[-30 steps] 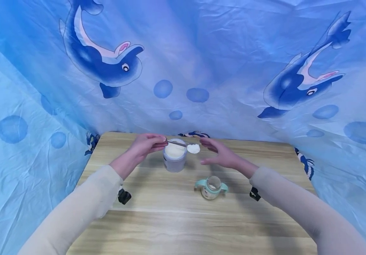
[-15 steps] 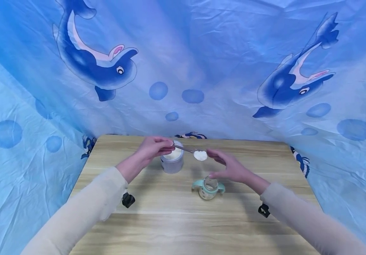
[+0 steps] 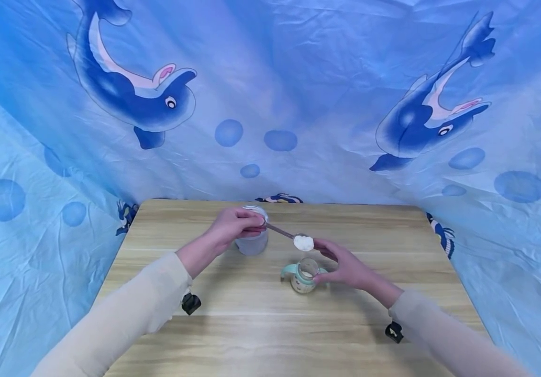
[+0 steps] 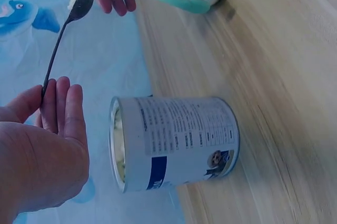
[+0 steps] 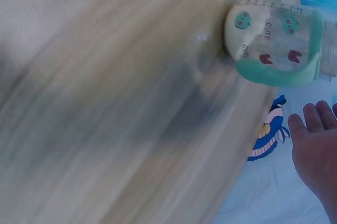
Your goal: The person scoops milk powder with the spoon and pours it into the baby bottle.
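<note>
My left hand (image 3: 234,226) pinches the handle end of a metal spoon (image 4: 56,50). White powder (image 3: 304,242) is heaped in its bowl, which hangs above and just behind a baby bottle (image 3: 304,277). The bottle stands upright without a lid, with mint-green side handles and powder inside. Beside it, on its right, my right hand (image 3: 345,264) has its fingers spread and thumb near the bottle's neck, holding nothing. A tin of milk powder (image 4: 179,139) stands open under my left hand, which partly covers it in the head view.
The wooden table (image 3: 232,335) carries the tin and bottle. Blue dolphin-print cloth (image 3: 251,94) hangs behind the table and along both sides. A black wrist mount (image 3: 190,303) hangs below the left sleeve, another (image 3: 394,332) below the right.
The left hand has carried the loaded spoon rightward and nearer, from over the tin to above the bottle. The right hand has come down beside the bottle.
</note>
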A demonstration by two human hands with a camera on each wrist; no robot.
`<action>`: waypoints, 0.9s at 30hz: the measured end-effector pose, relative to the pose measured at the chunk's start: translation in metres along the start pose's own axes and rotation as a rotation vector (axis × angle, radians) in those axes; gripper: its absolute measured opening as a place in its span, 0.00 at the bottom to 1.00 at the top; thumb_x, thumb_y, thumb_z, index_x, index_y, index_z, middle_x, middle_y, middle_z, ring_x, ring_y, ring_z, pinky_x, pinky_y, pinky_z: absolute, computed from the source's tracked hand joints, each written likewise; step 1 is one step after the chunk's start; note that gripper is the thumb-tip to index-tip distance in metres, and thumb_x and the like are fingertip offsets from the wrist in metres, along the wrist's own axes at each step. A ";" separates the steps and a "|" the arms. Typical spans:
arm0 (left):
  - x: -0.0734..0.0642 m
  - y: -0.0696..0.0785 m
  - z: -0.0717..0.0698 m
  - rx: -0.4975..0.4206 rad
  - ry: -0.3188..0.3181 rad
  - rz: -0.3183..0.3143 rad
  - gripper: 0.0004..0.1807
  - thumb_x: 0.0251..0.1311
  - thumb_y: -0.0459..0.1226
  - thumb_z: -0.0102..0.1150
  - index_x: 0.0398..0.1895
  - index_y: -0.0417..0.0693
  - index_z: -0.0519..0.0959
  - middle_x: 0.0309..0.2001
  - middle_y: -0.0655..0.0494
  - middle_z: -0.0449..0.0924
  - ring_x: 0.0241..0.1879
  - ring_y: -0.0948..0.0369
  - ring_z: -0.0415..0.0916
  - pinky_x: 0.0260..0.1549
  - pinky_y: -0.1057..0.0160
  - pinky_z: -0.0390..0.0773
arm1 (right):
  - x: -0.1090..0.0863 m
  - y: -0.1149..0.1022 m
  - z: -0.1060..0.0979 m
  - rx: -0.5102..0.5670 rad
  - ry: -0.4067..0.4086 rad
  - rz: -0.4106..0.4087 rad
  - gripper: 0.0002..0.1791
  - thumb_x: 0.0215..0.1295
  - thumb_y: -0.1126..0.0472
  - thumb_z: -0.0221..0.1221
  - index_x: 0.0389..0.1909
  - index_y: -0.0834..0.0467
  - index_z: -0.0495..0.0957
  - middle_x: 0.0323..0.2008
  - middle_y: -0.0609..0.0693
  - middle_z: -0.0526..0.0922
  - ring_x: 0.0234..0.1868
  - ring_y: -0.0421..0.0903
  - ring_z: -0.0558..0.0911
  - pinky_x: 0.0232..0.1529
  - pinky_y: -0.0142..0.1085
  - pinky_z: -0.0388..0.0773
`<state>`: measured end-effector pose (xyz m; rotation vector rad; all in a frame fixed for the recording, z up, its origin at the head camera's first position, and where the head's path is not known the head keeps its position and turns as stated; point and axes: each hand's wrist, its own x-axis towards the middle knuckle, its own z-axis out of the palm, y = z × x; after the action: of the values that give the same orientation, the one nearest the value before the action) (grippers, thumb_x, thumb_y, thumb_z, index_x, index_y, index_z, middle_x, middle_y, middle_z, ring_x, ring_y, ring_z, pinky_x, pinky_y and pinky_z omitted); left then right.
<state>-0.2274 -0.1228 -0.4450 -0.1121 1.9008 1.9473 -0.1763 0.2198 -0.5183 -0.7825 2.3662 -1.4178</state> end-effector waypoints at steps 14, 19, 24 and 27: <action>-0.002 -0.011 0.012 0.067 -0.006 0.040 0.13 0.68 0.29 0.70 0.53 0.32 0.87 0.44 0.43 0.91 0.42 0.57 0.91 0.52 0.55 0.90 | -0.011 0.011 0.019 -0.017 0.016 0.077 0.53 0.53 0.55 0.83 0.77 0.63 0.67 0.72 0.59 0.76 0.74 0.61 0.73 0.78 0.54 0.68; -0.004 -0.015 0.016 0.097 -0.004 0.057 0.12 0.68 0.29 0.71 0.51 0.33 0.88 0.44 0.44 0.91 0.43 0.57 0.91 0.48 0.58 0.91 | -0.012 0.015 0.023 -0.027 0.030 0.079 0.53 0.53 0.52 0.83 0.77 0.61 0.68 0.71 0.57 0.77 0.73 0.60 0.75 0.77 0.55 0.69; -0.006 -0.016 0.018 0.118 -0.018 0.067 0.12 0.67 0.30 0.72 0.51 0.34 0.88 0.45 0.44 0.91 0.44 0.56 0.91 0.48 0.58 0.91 | -0.014 0.016 0.025 -0.033 0.029 0.093 0.50 0.56 0.51 0.82 0.77 0.59 0.68 0.70 0.55 0.78 0.72 0.59 0.76 0.76 0.55 0.71; -0.007 -0.016 0.019 0.122 -0.026 0.080 0.11 0.67 0.29 0.72 0.51 0.34 0.88 0.47 0.43 0.91 0.44 0.56 0.91 0.50 0.56 0.91 | -0.014 0.016 0.026 -0.041 0.032 0.103 0.49 0.57 0.52 0.81 0.76 0.61 0.69 0.69 0.57 0.79 0.71 0.61 0.77 0.75 0.55 0.73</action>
<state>-0.2107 -0.1060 -0.4567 0.0246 2.0297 1.8675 -0.1570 0.2148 -0.5452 -0.6429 2.4294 -1.3536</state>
